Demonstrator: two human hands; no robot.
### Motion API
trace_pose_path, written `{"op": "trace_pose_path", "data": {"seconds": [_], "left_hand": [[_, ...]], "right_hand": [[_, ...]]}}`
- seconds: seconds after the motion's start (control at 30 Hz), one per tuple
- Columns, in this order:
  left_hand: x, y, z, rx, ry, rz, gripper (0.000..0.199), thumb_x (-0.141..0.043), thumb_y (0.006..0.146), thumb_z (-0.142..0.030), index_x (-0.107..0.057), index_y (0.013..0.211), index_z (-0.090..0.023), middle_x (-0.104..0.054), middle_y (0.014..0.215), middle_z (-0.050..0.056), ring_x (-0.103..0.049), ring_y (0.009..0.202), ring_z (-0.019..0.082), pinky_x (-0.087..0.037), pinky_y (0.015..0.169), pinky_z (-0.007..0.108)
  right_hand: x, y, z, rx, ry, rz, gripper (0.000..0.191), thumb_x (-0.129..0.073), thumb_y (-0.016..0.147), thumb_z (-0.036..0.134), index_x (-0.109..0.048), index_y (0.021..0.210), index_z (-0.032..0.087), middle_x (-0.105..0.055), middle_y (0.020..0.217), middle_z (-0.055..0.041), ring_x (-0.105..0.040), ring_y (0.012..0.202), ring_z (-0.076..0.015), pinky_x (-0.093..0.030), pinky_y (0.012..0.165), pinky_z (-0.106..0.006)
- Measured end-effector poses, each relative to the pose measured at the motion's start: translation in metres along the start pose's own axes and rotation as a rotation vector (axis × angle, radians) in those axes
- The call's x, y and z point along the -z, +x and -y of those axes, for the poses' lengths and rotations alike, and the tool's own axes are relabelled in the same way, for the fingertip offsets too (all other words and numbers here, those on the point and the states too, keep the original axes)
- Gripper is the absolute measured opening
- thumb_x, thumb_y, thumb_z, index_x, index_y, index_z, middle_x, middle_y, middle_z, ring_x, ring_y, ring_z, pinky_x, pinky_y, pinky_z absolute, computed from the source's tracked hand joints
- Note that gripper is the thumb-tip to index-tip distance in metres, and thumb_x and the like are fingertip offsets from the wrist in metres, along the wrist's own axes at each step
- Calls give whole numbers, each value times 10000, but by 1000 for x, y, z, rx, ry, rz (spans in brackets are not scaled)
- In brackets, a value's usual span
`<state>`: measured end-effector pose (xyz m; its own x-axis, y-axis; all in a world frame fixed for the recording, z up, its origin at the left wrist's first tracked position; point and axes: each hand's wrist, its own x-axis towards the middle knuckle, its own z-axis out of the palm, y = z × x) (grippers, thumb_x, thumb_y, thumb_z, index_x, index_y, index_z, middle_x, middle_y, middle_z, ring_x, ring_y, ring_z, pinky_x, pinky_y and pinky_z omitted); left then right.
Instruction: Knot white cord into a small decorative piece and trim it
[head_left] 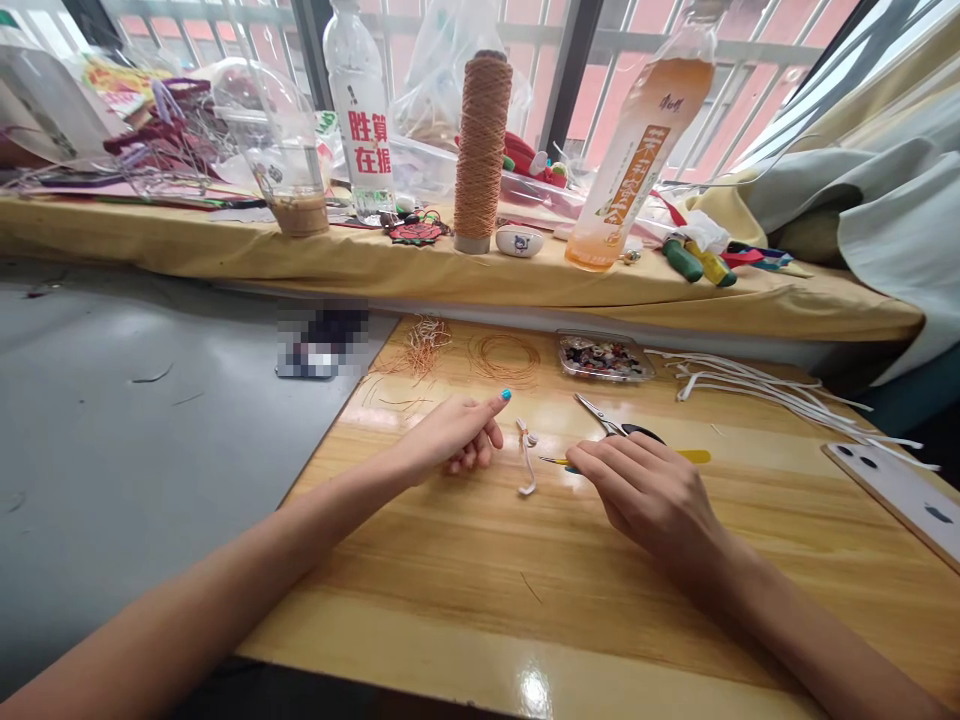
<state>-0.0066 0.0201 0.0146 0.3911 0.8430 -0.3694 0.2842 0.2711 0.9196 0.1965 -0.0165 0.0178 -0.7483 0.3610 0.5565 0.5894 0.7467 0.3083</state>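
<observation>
Left hand (461, 437) half open beside a white cord (527, 458), right hand (660, 485) over a yellow tool (694, 456), its grip hidden from me, scissors (598, 414) just beyond.

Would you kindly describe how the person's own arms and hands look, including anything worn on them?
Both forearms are bare, with no sleeves in view. The left hand and right hand are slender and ungloved, with no ring, watch or bracelet visible. The left thumbnail is bright blue; whether the right hand's nails match is unclear.
</observation>
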Motion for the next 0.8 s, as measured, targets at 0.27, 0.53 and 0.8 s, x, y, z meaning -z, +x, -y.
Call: {"op": "trace_pose_path", "data": {"seconds": [0.27, 0.53, 0.8], "left_hand": [[-1, 2, 2, -603, 644, -138, 184, -423, 784, -242, -581, 848, -171, -596, 757, 34, -513, 685, 123, -355, 602, 223], [8, -6, -8, -691, 782, 270, 161, -463, 779, -223, -588, 863, -166, -521, 820, 33, -493, 757, 112, -372, 693, 215], [-1, -7, -5, -626, 875, 317, 100, -515, 740, -145, -573, 822, -134, -516, 847, 34, -476, 802, 113, -381, 723, 216]], "right_hand": [[-4, -2, -4, -88, 164, 203, 163, -405, 813, 141, -564, 846, 147, -607, 758, -51, -529, 679, -132, -388, 613, -247], [6, 4, -3, 47, 152, 224, 198, -387, 826, 144, -583, 858, 144, -590, 737, -49, -502, 663, -131, -383, 617, -255], [6, 3, -9, 40, 78, 239, 222, -387, 831, 176, -593, 749, 156, -575, 671, -34, -485, 617, -119, -356, 606, -247]]}}
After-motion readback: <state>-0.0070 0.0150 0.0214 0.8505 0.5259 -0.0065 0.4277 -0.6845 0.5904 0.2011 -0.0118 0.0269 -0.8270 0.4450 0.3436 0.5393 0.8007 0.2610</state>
